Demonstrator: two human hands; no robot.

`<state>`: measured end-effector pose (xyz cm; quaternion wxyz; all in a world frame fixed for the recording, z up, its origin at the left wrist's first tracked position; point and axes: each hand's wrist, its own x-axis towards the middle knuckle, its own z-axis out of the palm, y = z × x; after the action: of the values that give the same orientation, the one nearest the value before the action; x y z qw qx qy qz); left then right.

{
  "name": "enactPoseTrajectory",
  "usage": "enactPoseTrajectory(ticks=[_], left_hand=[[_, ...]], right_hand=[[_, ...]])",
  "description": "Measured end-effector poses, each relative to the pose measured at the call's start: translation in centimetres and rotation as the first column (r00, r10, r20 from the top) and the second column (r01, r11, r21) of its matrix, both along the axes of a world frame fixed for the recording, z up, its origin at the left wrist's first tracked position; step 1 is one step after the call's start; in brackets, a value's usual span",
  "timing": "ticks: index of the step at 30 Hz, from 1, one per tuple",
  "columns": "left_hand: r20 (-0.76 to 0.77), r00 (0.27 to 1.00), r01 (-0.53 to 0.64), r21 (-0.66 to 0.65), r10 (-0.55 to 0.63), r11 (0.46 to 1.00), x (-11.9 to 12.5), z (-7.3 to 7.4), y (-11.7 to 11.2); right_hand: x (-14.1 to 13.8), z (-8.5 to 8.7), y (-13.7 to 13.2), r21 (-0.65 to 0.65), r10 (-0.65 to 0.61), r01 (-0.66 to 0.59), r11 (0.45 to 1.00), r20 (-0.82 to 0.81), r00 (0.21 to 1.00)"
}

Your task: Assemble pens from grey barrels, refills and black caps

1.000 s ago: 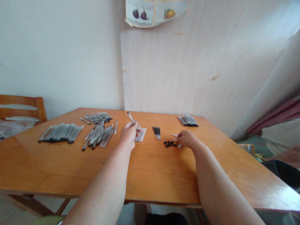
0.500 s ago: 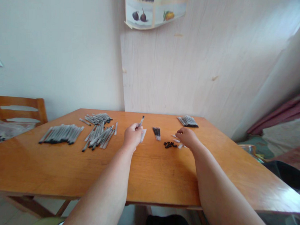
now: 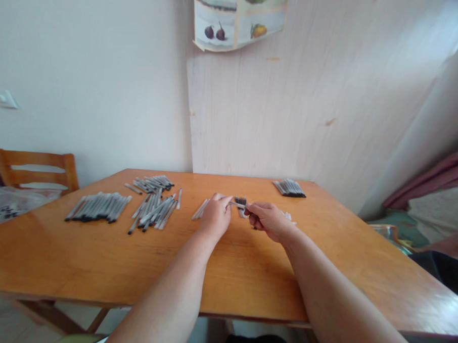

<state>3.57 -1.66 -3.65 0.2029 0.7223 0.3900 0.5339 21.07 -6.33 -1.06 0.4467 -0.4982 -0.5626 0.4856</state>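
My left hand is closed around one end of a slim whitish pen, held nearly level above the table. The fingertips of my right hand pinch the pen's other end; whether they also hold a small piece there is hidden. Just behind the pen lies a small bundle of thin black-and-white sticks. A few whitish tubes lie left of my left hand. Small translucent pieces show beyond my right hand, which covers most of the small black pieces.
On the left of the wooden table lie a neat row of black-ended pens, a loose heap and another heap behind. A further row of pens lies at the back right. A chair stands at left.
My right hand has moved left from the small translucent pieces to the pen. My left hand has shifted slightly right, and its pen has tipped from upright to nearly level between both hands.
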Motion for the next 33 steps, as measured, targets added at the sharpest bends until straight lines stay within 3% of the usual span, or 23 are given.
enactPoseTrajectory(ticks=[3,6,8,10,12,15,20,25,33], left_hand=[[0.118,0.991,-0.067,0.022,0.064,0.998,0.2,0.5,-0.4],[0.355,0.925,-0.096,-0.124,0.134,0.988,0.6,0.9,-0.7],[0.451,0.889,0.069,-0.295,0.076,0.953,0.9,1.1,-0.9],[0.533,0.844,0.313,-0.400,-0.059,0.861,1.1,1.2,-1.1],[0.626,0.766,0.485,-0.414,-0.146,0.770,1.2,1.3,-1.3],[0.724,0.674,0.575,-0.392,-0.144,0.718,1.1,1.6,-1.5],[0.766,0.626,0.618,-0.372,-0.147,0.693,1.2,1.9,-1.5],[0.767,0.629,0.606,-0.382,-0.126,0.698,1.3,1.7,-1.4],[0.767,0.637,0.575,-0.408,-0.075,0.710,1.3,1.8,-1.5]], right_hand=[[0.0,-0.1,0.1,0.021,-0.031,0.032,0.999,-0.069,0.997],[-0.1,-0.1,0.0,0.044,-0.059,0.065,0.997,-0.133,0.989],[-0.3,-0.1,-0.1,0.055,-0.022,0.032,0.998,-0.163,0.986],[-0.6,-0.1,-0.3,0.065,0.031,-0.019,0.998,-0.179,0.983],[-0.9,-0.1,-0.5,0.065,0.065,-0.053,0.996,-0.188,0.980],[-1.1,-0.1,-0.6,0.025,0.067,-0.063,0.998,-0.214,0.975],[-1.0,-0.3,-0.4,-0.047,0.104,-0.117,0.992,-0.229,0.968],[-1.1,-0.3,-0.6,0.029,0.113,-0.110,0.994,-0.187,0.976],[-1.7,-0.3,-0.6,0.155,-0.003,0.013,0.988,-0.061,0.998]])
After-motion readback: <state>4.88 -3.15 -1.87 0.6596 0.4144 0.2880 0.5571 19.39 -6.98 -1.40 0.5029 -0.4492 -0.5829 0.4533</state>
